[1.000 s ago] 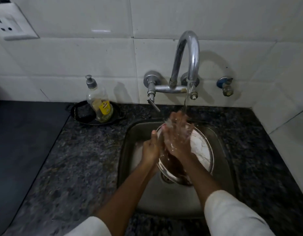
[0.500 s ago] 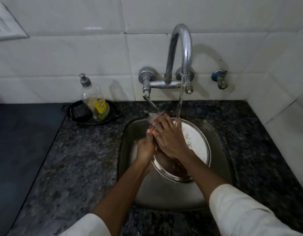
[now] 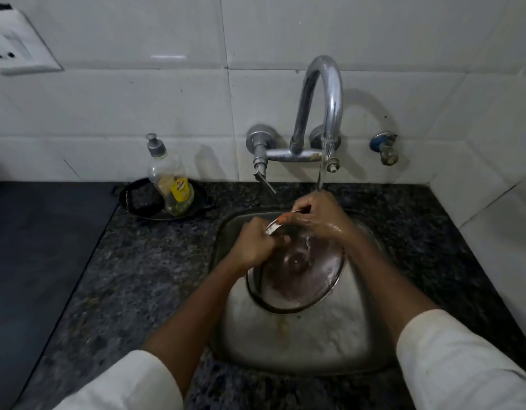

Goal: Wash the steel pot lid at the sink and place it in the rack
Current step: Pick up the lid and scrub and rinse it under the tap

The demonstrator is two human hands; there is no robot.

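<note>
Both hands busy over the sink: left hand point(image 3: 253, 247) closed on the upper-left rim of the round, shiny steel pot lid point(image 3: 297, 267), right hand point(image 3: 318, 216) curled over the far edge, fingers pinching the rim close to where the left hand grips. Held tilted above the square stainless-steel sink basin point(image 3: 285, 344), near edge low, wet face turned toward the camera, small knob or boss faintly visible at centre. Running thinly from the curved chrome wall tap point(image 3: 321, 113), a stream of water point(image 3: 321, 176) landing on or just behind the right hand; wet sheen on that wrist and on the lid.

Step in hand, by the look of it: rinsing and rubbing the rim under the flow, well into the washing. No foam visible on the steel, so probably near the end of the rinse, though dim light makes that hard to settle.

Left of the basin on the dark speckled granite worktop point(image 3: 155, 276): clear plastic pump bottle of yellow-labelled dish soap point(image 3: 171, 184) standing in a shallow black dish point(image 3: 137, 199) with a dark scrub pad beside it. White socket plate point(image 3: 16, 45) high on the white tiled wall.

No rack anywhere in view. Next move calls for: turning the lid to bring the remaining rim under the stream, shaking off water, keeping a firm hold on slippery steel, closing the tap lever, then looking away from the sink to find the rack and standing the lid in it.
</note>
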